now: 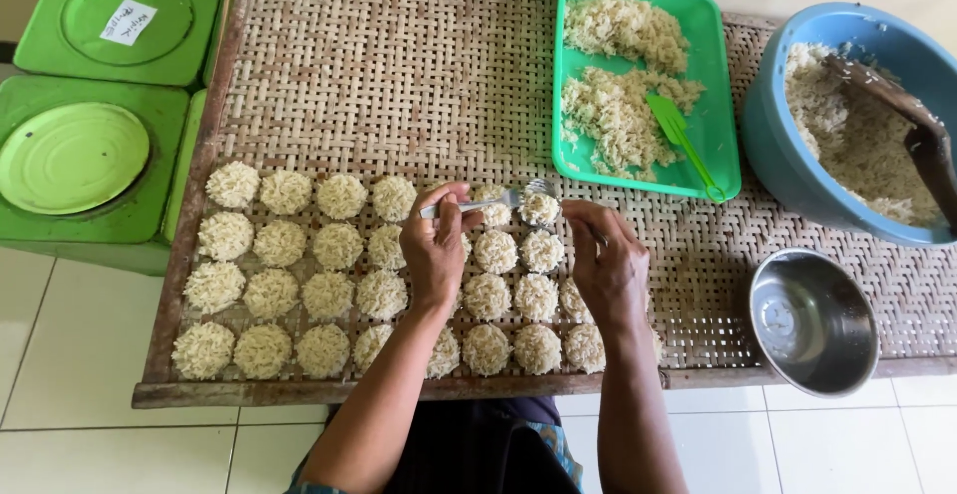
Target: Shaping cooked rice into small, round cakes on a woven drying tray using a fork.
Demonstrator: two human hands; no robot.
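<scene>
My left hand (436, 252) grips a metal fork (498, 198) whose tines rest on a small round rice cake (539, 209) at the right end of the top row. My right hand (605, 263) sits just right of that cake, fingers curled close to it; whether they touch it is unclear. Several round rice cakes (284, 270) lie in neat rows on the woven bamboo tray (399, 85). Both hands cover a few cakes in the middle rows.
A green plastic tray (720, 125) with loose rice and a green spatula (682, 142) lies behind. A blue basin (773, 145) of rice with a dark wooden paddle (912, 125) stands right. A steel bowl (812, 322) sits front right, green lidded tins (100, 105) left.
</scene>
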